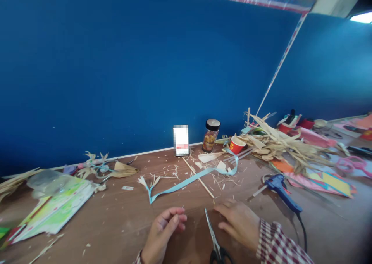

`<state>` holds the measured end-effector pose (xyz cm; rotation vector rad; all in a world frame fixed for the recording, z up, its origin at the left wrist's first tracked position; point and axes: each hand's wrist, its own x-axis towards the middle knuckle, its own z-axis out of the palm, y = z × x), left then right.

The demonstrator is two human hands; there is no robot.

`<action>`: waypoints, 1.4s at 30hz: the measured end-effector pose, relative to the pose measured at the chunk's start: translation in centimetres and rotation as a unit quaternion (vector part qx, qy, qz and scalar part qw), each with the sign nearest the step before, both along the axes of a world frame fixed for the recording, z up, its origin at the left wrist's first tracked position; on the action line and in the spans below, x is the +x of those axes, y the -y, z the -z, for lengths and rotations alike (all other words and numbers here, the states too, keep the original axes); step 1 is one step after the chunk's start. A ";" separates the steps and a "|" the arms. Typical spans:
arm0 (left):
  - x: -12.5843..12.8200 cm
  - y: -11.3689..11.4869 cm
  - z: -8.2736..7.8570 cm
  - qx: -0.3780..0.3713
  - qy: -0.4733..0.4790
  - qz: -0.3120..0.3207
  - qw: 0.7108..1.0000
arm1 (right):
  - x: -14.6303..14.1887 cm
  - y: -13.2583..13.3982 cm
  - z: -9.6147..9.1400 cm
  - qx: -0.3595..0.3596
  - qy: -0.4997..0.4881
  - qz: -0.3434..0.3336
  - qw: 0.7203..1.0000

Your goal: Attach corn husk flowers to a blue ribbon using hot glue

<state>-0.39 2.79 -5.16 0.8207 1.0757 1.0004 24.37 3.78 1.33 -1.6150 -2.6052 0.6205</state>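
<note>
My left hand (167, 233) hovers over the near middle of the table, its fingers loosely bent and nothing visible in them. To its right, my right hand (240, 222) lies low over the tabletop, thumb apart from the fingers. Its fingertips are close to the lower end of a thin pale stick (200, 180); whether they touch is unclear. Between my hands lie scissors (212, 233) with black handles, blades pointing away from me. Beyond them stretches a light blue ribbon (183, 184), its left end tied around a small forked piece of pale husk (148, 183).
A blue glue gun (281, 192) with a cord lies at right. Dried husks (279, 145) pile behind it, beside a red paper cup (237, 144) and a lidded jar (210, 136). A green-white sheet (62, 206) lies left. A blue partition (130, 70) borders the table's back.
</note>
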 end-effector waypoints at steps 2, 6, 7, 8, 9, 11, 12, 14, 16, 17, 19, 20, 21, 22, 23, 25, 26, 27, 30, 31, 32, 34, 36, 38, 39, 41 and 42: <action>0.0 0.0 0.3 0.002 -0.009 0.004 1.000 | -0.1 -0.1 -0.2 -0.004 0.006 0.002 1.000; 0.0 -0.1 0.4 -0.009 -0.022 -0.008 1.000 | -0.3 -0.9 -0.6 0.010 0.027 -0.001 1.000; -0.2 -0.2 0.2 -0.009 -0.029 -0.016 0.999 | -0.3 -1.2 -0.6 0.013 0.036 0.000 0.999; -0.5 -0.4 0.0 -0.003 -0.041 -0.026 0.999 | -0.2 -1.5 -0.6 0.017 0.049 0.003 0.999; -0.9 -0.6 -0.3 0.007 -0.061 -0.039 0.997 | -0.1 -1.9 -0.6 0.022 0.062 0.009 0.998; -2.2 -1.3 -0.8 0.046 -0.127 -0.074 0.988 | 0.4 -2.9 -0.3 0.036 0.086 0.030 0.995; -3.1 -1.7 -1.0 0.071 -0.169 -0.100 0.978 | 0.7 -3.5 -0.2 0.046 0.096 0.046 0.993; -5.1 -2.6 -1.2 0.097 -0.274 -0.162 0.943 | 1.6 -5.0 -0.1 0.064 0.114 0.094 0.987; -7.0 -3.4 -1.2 0.082 -0.377 -0.198 0.901 | 2.5 -6.7 -0.2 0.081 0.132 0.150 0.976; -7.7 -3.7 -1.1 0.068 -0.435 -0.206 0.874 | 2.9 -7.6 -0.2 0.086 0.139 0.170 0.972; -8.6 -4.0 -1.2 0.027 -0.545 -0.164 0.822 | 3.6 -9.6 -0.2 0.088 0.146 0.198 0.965; -8.8 -4.1 -1.2 0.009 -0.585 -0.135 0.799 | 3.8 -10.5 -0.1 0.086 0.147 0.210 0.963; -8.8 -4.2 -1.3 -0.005 -0.615 -0.103 0.782 | 4.0 -11.4 0.1 0.082 0.148 0.219 0.961; -8.6 -4.2 -1.5 -0.014 -0.635 -0.074 0.769 | 4.1 -12.2 0.3 0.076 0.148 0.225 0.960; -8.4 -4.1 -1.6 -0.019 -0.647 -0.046 0.761 | 4.1 -13.0 0.5 0.069 0.147 0.229 0.960; -7.9 -4.1 -1.9 -0.020 -0.656 -0.002 0.754 | 4.1 -14.1 1.1 0.051 0.140 0.227 0.962; -7.7 -4.0 -2.1 -0.018 -0.658 0.014 0.753 | 4.2 -14.6 1.3 0.041 0.135 0.223 0.965; -7.4 -4.0 -2.3 -0.016 -0.657 0.026 0.753 | 4.2 -14.9 1.6 0.033 0.130 0.218 0.967; -6.9 -3.8 -3.0 -0.004 -0.655 0.047 0.755 | 4.3 -15.4 2.0 0.020 0.117 0.203 0.972; -6.7 -3.7 -3.2 0.001 -0.656 0.051 0.753 | 4.3 -15.5 2.1 0.019 0.115 0.198 0.973; -6.5 -3.6 -3.3 0.004 -0.659 0.053 0.750 | 4.3 -15.5 2.2 0.019 0.112 0.194 0.974; -6.3 -3.5 -3.3 0.015 -0.662 0.056 0.748 | 4.0 -15.6 2.3 0.019 0.106 0.183 0.977; -6.1 -3.5 -3.0 0.025 -0.656 0.053 0.752 | 3.6 -15.5 2.4 0.027 0.098 0.174 0.979; -6.1 -3.6 -2.6 0.029 -0.653 0.042 0.756 | 3.1 -15.1 2.4 0.044 0.089 0.165 0.981; -6.1 -3.6 -2.5 0.026 -0.654 0.038 0.755 | 2.9 -14.8 2.4 0.054 0.084 0.158 0.982; -6.0 -3.7 -2.4 0.024 -0.673 0.033 0.739 | 2.6 -14.1 2.4 0.062 0.075 0.136 0.986; -6.0 -3.8 -2.4 0.024 -0.688 0.036 0.725 | 2.6 -13.8 2.4 0.059 0.072 0.123 0.988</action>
